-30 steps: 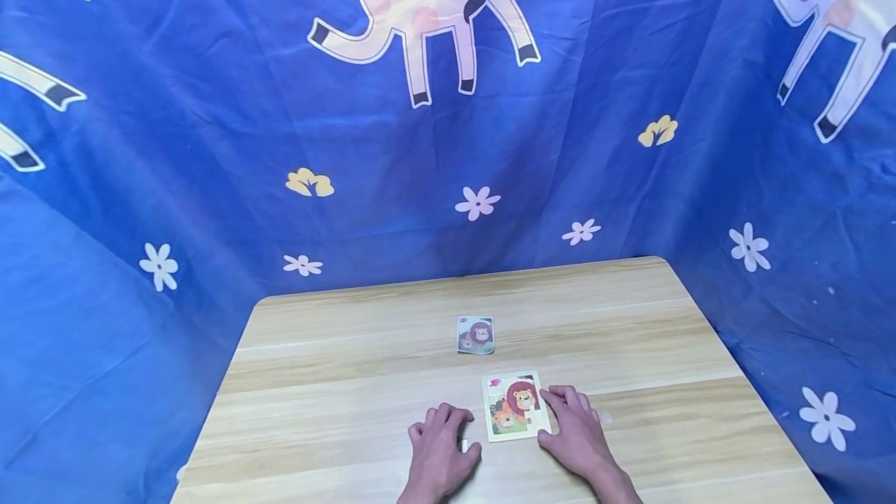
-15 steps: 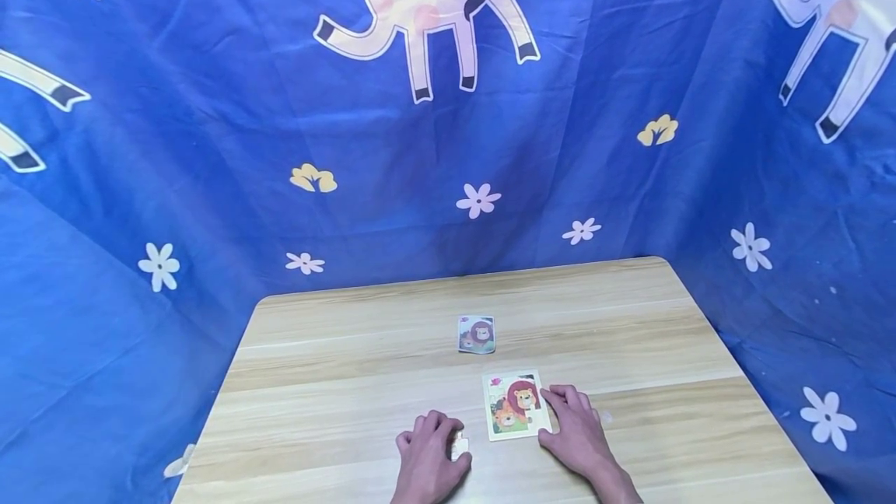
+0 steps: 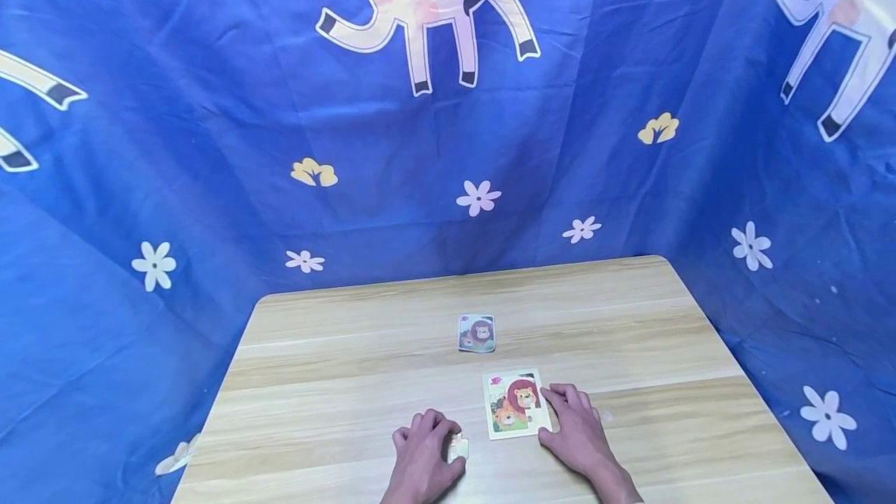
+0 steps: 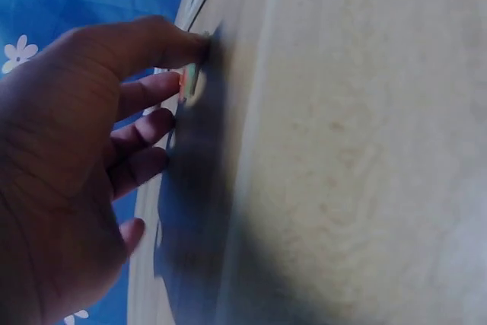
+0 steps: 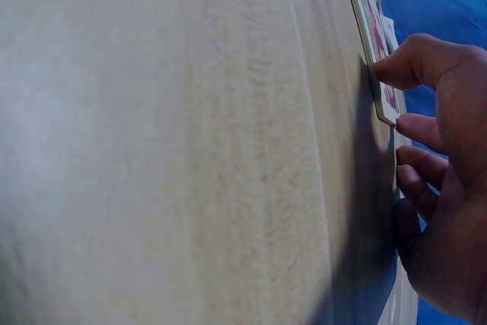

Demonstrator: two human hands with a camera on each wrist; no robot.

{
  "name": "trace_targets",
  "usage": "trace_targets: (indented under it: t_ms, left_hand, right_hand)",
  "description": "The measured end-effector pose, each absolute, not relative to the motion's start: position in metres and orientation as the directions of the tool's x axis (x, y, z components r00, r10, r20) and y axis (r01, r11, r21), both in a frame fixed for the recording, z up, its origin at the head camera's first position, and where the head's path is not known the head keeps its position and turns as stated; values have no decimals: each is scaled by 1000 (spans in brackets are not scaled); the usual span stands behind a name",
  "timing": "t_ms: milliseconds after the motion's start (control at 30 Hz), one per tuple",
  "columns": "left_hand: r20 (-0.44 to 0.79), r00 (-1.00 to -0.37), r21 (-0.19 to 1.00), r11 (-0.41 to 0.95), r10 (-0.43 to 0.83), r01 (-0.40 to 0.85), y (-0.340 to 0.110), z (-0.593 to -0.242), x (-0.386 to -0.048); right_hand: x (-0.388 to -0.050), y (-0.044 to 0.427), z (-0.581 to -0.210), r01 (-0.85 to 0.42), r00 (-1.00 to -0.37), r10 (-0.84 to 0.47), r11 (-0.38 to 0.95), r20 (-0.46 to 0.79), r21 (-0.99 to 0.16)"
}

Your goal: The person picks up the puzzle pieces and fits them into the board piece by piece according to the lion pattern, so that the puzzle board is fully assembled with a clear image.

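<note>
My left hand [image 3: 423, 453] pinches a small jigsaw piece [image 3: 458, 448] between thumb and index finger, just above or on the table left of the puzzle. A thin coloured edge of that jigsaw piece [image 4: 190, 81] shows in the left wrist view. The jigsaw puzzle board [image 3: 507, 426] lies flat, with a lion and cub picture in a pale frame and a bare gap at its lower right. My right hand [image 3: 577, 430] holds the board's right side, index finger on the side edge and thumb near the lower right corner. Its other fingers curl beside the board.
A small picture card [image 3: 477, 333] with the same lion scene lies behind the puzzle, its lower edge slightly curled. The wooden table [image 3: 336, 364] has rounded back corners. A blue patterned curtain [image 3: 392, 216] hangs round the back and sides.
My left hand has drawn slightly left, away from the board, and the jigsaw piece in it shows more. The right hand and the puzzle board hold their place.
</note>
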State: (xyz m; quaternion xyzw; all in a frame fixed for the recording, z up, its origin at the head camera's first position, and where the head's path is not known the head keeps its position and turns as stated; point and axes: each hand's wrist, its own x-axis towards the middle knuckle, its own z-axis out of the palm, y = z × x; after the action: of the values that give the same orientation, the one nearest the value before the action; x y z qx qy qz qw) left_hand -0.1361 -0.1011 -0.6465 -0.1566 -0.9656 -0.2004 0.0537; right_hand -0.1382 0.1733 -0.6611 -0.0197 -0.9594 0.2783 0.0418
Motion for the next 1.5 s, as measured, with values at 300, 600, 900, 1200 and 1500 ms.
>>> trace_targets:
  t_ms: [300, 600, 900, 1200, 1500]
  left_hand:
    - [301, -910, 358, 850, 286, 386, -88, -640, -143]
    - [377, -869, 337, 827, 319, 450, -68, -637, -154]
    - [408, -841, 315, 810, 355, 495, -53, -641, -158]
    - [385, -844, 318, 805, 373, 501, -41, -641, -163]
    - [371, -858, 315, 821, 355, 476, -28, -647, -168]
  right_hand:
    - [-141, 173, -659, 31, -997, 61, 839, 36, -544]
    - [-142, 173, -660, 27, -997, 62, 843, 49, -537]
    - [-142, 172, -660, 18, -996, 59, 846, 61, -532]
    - [-142, 172, -659, 14, -997, 54, 852, 62, -524]
    - [-141, 174, -660, 12, -996, 52, 859, 66, -511]
